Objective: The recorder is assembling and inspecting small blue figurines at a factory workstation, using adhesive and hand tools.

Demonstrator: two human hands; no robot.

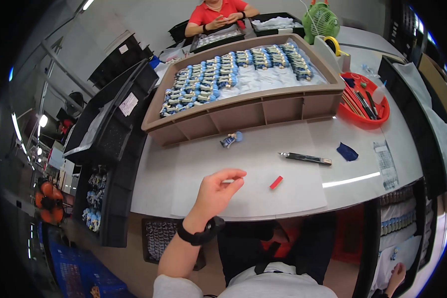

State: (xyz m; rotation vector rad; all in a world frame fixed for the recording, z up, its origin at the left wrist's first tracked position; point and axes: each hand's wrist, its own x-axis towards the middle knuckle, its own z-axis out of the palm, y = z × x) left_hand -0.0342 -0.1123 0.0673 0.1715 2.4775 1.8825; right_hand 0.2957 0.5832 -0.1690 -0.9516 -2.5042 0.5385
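Observation:
My left hand (220,190), with a black watch on its wrist, hovers over the white sheet on the table. Its thumb and index finger are a little apart with nothing visible between them. A small blue-haired figurine (230,140) lies just beyond it. To its right are a short red stick (276,183) and a craft knife (305,158) with a dark handle. Far off at the lower right, my right hand (396,277) reaches over a lined tray (382,270), small in view. Its fingers look parted, just short of another small figurine (394,254).
A brown crate (233,119) holds rows of blue-haired figurines. A red basket (365,121) of tools and a dark blue cloth scrap (347,152) are at the right. Black crates (111,114) stand at the left. Beyond are a green fan (320,22) and a person in red (218,15).

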